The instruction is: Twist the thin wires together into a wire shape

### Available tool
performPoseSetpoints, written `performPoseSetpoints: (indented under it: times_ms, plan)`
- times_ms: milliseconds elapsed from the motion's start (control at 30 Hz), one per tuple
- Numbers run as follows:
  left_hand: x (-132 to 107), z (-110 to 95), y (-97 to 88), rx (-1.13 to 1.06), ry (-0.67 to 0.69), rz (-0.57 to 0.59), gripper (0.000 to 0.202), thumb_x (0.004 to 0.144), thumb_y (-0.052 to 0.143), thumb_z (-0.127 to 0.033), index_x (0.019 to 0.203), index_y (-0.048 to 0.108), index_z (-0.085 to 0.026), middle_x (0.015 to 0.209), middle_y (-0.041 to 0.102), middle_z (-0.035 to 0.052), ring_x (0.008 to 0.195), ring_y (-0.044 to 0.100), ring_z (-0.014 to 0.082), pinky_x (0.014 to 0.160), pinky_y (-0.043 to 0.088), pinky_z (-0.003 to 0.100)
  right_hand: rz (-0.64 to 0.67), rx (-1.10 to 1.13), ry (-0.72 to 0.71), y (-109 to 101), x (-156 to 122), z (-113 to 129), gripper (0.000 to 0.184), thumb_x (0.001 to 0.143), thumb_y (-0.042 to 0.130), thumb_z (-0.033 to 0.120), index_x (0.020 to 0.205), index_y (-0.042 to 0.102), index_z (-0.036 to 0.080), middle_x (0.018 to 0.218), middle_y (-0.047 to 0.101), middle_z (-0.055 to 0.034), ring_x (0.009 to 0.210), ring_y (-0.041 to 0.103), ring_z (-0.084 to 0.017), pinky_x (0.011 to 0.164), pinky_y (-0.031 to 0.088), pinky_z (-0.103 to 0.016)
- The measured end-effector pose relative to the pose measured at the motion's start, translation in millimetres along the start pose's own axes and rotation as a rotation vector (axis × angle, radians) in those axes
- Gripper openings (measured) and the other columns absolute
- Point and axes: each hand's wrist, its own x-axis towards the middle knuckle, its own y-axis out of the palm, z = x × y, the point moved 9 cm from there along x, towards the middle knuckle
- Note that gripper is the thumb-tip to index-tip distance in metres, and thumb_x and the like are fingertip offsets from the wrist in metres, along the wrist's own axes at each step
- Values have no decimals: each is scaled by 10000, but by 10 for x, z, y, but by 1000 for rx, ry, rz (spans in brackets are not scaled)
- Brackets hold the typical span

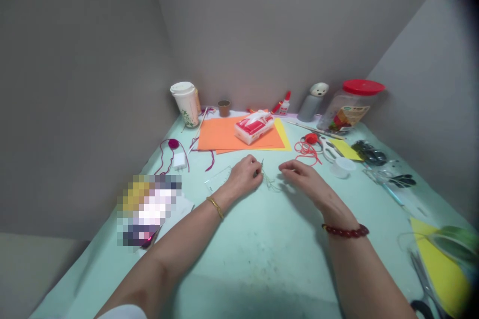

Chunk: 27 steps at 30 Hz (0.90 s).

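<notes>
My left hand [246, 175] is closed in a pinch above the middle of the table. Thin pale green thread [270, 182] comes out from its fingertips and trails in loose loops on the tabletop. A short dark tip shows beside the fingers; I cannot make out what it is. To the right, my right hand [302, 178] hovers with its fingers stretched out and nothing visible in them, a short gap from the thread. Partly behind my left wrist lies a clear ruler-like plastic piece [217, 179].
Orange paper [213, 134] lies at the back under a tissue pack [254, 127]. A white cup [185, 104] stands left, a red-lidded jar [344, 109] right. Red cord [309, 152], white-handled scissors [329, 149] and a small tub [342, 167] lie right; green ribbon [454, 244] is nearer.
</notes>
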Motion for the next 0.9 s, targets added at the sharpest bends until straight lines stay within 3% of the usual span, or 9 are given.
performPoseSetpoints:
  times_ms: [67, 133, 233, 433, 700, 900]
  plan:
    - [-19, -47, -6, 17, 59, 24, 97, 806, 487, -215, 795, 581, -192, 1029, 547, 51, 926, 500, 161, 811, 415, 292, -116, -117, 12, -178, -12, -109, 204, 762, 522, 299, 871, 630, 164, 810, 618, -27, 705, 527, -146, 607, 371, -240]
    - [-53, -89, -23, 27, 112, 47, 98, 803, 492, -205, 780, 586, -188, 1037, 562, 60, 949, 494, 172, 851, 407, 309, -145, -237, 17, -238, -32, -187, 155, 762, 527, 258, 829, 637, 173, 780, 621, -16, 697, 532, -150, 623, 365, -248]
    - [-124, -154, -83, 23, 179, 52, 98, 808, 495, -204, 774, 585, -191, 1041, 591, 60, 1001, 490, 186, 892, 391, 325, -131, -348, 1, -198, -81, -192, 125, 776, 523, 209, 802, 642, 185, 750, 624, 6, 673, 532, -141, 627, 350, -247]
    - [-249, -276, -88, 21, 276, 84, 112, 809, 478, -172, 832, 585, -196, 978, 623, 48, 1040, 497, 186, 898, 378, 325, -64, -453, -83, 36, -134, 27, 162, 806, 483, 138, 778, 638, 175, 746, 628, 5, 692, 534, -136, 635, 327, -236]
    - [-202, -237, 1, 115, 173, 63, 100, 818, 473, -198, 792, 570, -193, 758, 595, 33, 837, 491, 188, 755, 365, 326, -3, -612, -139, 325, -32, 134, 139, 823, 489, 120, 762, 608, 159, 771, 617, -26, 730, 508, -148, 631, 297, -247]
    - [-256, -209, -53, 111, 141, 88, 114, 819, 513, -232, 720, 547, -186, 698, 589, 8, 776, 492, 161, 817, 351, 333, -20, -509, -146, 227, -50, 104, 178, 859, 456, 128, 764, 601, 165, 772, 616, -7, 707, 510, -134, 627, 306, -243]
